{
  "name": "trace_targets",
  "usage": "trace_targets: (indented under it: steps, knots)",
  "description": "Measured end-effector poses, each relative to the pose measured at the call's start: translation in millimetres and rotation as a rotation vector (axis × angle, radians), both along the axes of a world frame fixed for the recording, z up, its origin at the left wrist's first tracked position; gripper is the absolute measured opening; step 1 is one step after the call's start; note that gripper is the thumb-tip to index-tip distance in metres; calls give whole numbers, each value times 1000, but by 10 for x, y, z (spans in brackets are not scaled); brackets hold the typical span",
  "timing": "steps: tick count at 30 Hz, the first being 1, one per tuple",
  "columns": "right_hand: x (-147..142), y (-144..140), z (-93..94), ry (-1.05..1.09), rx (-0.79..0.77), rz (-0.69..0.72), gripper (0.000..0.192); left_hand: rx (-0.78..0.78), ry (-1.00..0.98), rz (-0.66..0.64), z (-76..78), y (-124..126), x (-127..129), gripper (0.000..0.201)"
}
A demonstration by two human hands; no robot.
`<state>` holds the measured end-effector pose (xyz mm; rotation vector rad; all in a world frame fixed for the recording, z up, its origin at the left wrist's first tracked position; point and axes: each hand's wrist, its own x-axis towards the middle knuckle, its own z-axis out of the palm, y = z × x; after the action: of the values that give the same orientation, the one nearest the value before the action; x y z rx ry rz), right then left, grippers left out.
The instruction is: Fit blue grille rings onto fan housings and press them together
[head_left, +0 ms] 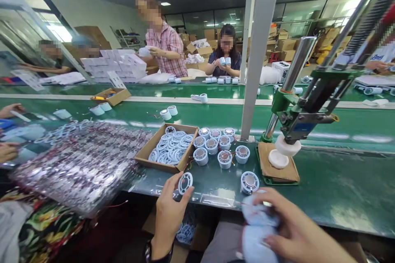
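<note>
The left hand (169, 209) is pinching a flat white ring (185, 182) between thumb and fingertips, holding it upright just above the near edge of the green table (339, 189), so that its open face is turned toward the camera. The right hand (293, 230) is closing around a pale blue round housing (257, 230) low in front of the body, below the table edge; motion is blurring it, so how the housing is turned is hard to tell. The ring is lying to the left of the housing and a little higher, with the two hands near each other but not touching. The left hand is the nearer one to the cardboard box (168, 148) of more rings, which is sitting just beyond it. One round housing (249, 182) is standing alone on the table between the hands, and a cluster of housings (216, 146) is standing further back, beside the box. A hand press (296, 123) is standing to the right, over a brown pad (277, 168). Other people are working across the table.
</note>
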<state>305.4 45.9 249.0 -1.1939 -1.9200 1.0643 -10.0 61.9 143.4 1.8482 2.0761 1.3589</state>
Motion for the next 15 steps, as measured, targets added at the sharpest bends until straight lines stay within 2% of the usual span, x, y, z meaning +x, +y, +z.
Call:
trace_targets:
  steps: [1,3,5,7,11,13,15]
  knots:
    - [-216,118,-14,-101,-65,63,44,18,-49,33,36,-54,-17,47]
    - [-666,367,-45,-323,-104,84,50,41,-113,74,93,-170,-67,51]
    - [-1052,587,-82,-410,-107,55,49,68,-134,105,124,-289,-145,52]
    - [-1320,753,-127,-446,-103,25,47,90,-124,99,129,-403,-232,50]
    - [-1576,910,-171,-490,-80,-65,46,93,-70,-12,96,-587,-284,43]
    - [-1616,889,-131,-495,-66,-101,51,47,-44,-118,67,-630,-179,41]
    - [-1576,798,-62,-495,-54,-116,57,-29,-13,-282,24,-620,30,40]
